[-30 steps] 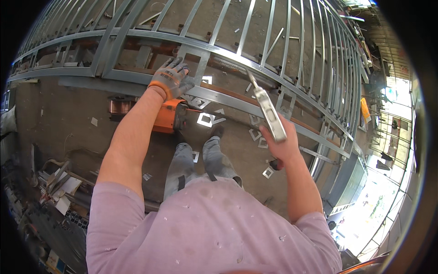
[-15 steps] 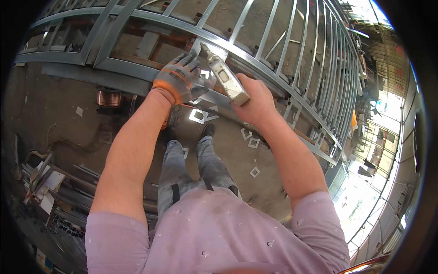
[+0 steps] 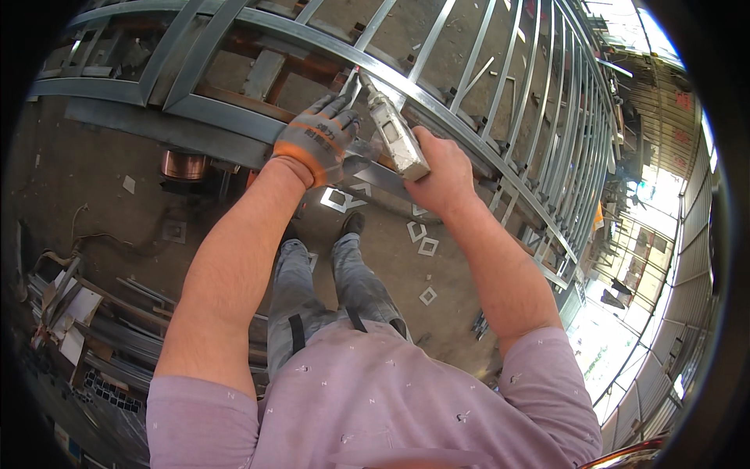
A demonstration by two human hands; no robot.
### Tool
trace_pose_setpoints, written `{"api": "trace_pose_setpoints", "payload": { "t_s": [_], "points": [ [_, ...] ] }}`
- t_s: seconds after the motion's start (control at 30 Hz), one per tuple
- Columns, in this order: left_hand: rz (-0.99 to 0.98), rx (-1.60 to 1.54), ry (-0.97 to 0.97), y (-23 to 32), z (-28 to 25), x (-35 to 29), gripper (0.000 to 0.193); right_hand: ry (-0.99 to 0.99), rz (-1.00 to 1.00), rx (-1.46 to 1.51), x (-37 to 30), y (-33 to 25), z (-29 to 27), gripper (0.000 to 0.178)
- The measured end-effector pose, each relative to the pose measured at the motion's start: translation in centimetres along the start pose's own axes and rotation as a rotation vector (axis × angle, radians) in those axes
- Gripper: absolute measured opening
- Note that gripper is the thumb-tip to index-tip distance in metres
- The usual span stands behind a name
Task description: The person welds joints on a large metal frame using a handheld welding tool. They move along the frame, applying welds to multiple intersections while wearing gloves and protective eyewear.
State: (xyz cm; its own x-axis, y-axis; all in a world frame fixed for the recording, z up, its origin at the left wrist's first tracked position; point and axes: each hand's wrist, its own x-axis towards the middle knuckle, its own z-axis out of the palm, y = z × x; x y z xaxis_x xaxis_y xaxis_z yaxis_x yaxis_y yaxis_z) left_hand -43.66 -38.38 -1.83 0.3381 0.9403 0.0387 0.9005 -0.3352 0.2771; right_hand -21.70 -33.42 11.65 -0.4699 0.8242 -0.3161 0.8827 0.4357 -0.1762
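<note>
The frame (image 3: 234, 116), spanning 10 to 2 o'clock, already has bars in rows; joints remaining cannot be judged. Near 12 o'clock, the right hand's (image 3: 445, 168) grip wraps the handheld tool (image 3: 397, 137), a red glint at its tip, contact uncertain. The gloved left hand (image 3: 319, 137) stretches alongside; whether it pinches anything is hidden. Rails crowd the tip; floor (image 3: 117, 211) opens toward 9 o'clock.
</note>
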Motion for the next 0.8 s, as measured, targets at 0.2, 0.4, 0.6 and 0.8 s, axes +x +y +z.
{"api": "trace_pose_setpoints", "payload": {
  "t_s": [0.2, 0.4, 0.6, 0.8],
  "points": [
    [-0.001, -0.001, -0.038, 0.0, -0.6, 0.1, 0.067, 0.028, -0.032, -0.03, 0.0, -0.1, 0.3, 0.055],
    [-0.021, -0.023, -0.041, 0.3, -0.8, 0.1, 0.066, 0.027, -0.027, -0.035, 0.2, -0.1, 0.7, 0.053],
    [-0.015, 0.001, 0.021, 0.1, 0.6, 0.1, 0.058, 0.047, 0.023, 0.014, 0.1, -0.4, 0.9, 0.049],
    [-0.001, -0.017, -0.019, 0.1, 0.7, 0.1, 0.061, -0.01, 0.054, -0.048, 0.3, -0.7, 0.9, 0.052]
  ]
}}
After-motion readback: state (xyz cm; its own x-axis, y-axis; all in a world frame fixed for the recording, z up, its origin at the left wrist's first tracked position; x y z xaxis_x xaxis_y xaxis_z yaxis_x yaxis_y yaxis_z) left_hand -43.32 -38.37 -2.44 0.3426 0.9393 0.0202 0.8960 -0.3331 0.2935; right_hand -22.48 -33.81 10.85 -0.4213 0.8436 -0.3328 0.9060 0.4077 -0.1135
